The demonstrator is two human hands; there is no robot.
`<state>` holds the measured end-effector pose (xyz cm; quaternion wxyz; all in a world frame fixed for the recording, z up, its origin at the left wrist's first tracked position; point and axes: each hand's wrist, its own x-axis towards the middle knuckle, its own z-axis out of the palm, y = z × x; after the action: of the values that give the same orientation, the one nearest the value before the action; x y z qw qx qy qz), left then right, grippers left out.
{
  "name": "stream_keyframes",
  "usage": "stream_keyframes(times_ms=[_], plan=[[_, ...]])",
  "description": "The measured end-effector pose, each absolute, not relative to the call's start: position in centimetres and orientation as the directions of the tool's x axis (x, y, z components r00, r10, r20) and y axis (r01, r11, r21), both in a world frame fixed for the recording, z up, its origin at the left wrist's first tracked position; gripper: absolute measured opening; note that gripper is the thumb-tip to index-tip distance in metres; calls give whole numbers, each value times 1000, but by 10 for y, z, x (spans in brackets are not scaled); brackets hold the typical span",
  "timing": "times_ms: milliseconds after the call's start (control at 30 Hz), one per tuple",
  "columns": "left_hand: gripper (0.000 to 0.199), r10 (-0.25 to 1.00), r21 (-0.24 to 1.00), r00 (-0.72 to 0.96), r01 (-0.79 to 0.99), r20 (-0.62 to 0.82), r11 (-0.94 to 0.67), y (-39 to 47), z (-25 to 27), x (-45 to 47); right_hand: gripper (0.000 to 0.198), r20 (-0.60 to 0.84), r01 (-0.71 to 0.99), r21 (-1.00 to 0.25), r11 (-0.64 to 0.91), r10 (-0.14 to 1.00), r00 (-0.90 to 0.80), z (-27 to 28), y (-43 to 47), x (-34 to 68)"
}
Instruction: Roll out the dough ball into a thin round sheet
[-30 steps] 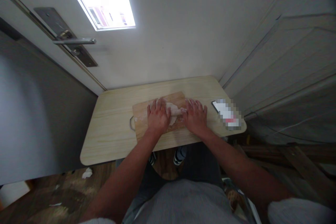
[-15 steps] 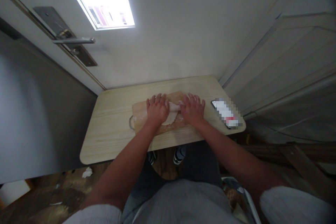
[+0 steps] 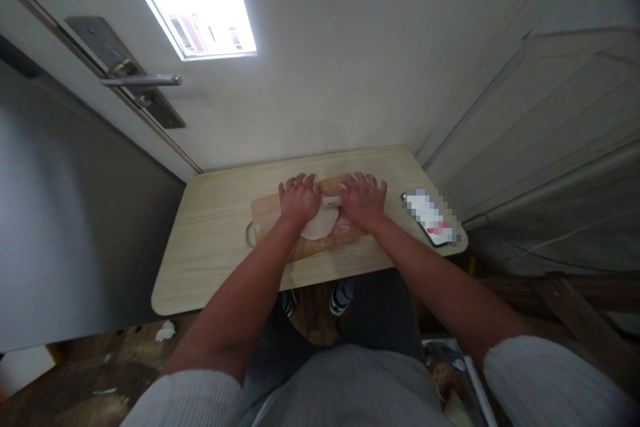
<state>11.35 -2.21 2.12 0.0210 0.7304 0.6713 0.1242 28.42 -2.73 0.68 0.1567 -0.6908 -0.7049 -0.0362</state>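
A pale rolling pin [image 3: 330, 201] lies across a wooden cutting board [image 3: 265, 211], its middle showing between my two hands. My left hand [image 3: 301, 200] is on its left end, and my right hand [image 3: 364, 200] holds its right end; the fingers curve over the far side. Under and in front of the pin is a flat, rounded sheet of dough [image 3: 321, 224], partly hidden by my left hand and the pin. White flour dusts the board around it. The board has a metal loop handle [image 3: 249, 233] at its left end.
The board rests on a small light-wood table [image 3: 210, 233] against a white door [image 3: 320, 93] with a lever handle [image 3: 143, 80]. A phone [image 3: 430, 217] lies at the table's right. Below right is an open container [image 3: 473, 380]; crumpled white paper [image 3: 165, 330] lies on the floor.
Both hands and the rolling pin have moved slightly away from me, toward the door. More of the dough sheet now shows on the near side of the pin.
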Motion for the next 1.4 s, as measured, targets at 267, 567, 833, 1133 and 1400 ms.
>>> stream_keyframes(times_ms=[267,567,833,1133,1400], plan=[[51,992,213,83,972,95,-102,-1,22,111,50,218,988,-149,46,976,-13,9,-7,285],[52,994,231,105,967,43,-112,26,22,108,51,144,986,-160,38,990,-15,11,14,286],[51,993,236,118,964,28,-121,38,19,107,51,144,987,-154,42,989,-20,11,24,285],[49,992,224,116,967,43,-123,42,20,108,54,75,989,-142,37,997,-27,12,33,286],[47,992,206,119,971,33,-123,43,20,107,54,33,991,-129,43,999,-39,14,36,287]])
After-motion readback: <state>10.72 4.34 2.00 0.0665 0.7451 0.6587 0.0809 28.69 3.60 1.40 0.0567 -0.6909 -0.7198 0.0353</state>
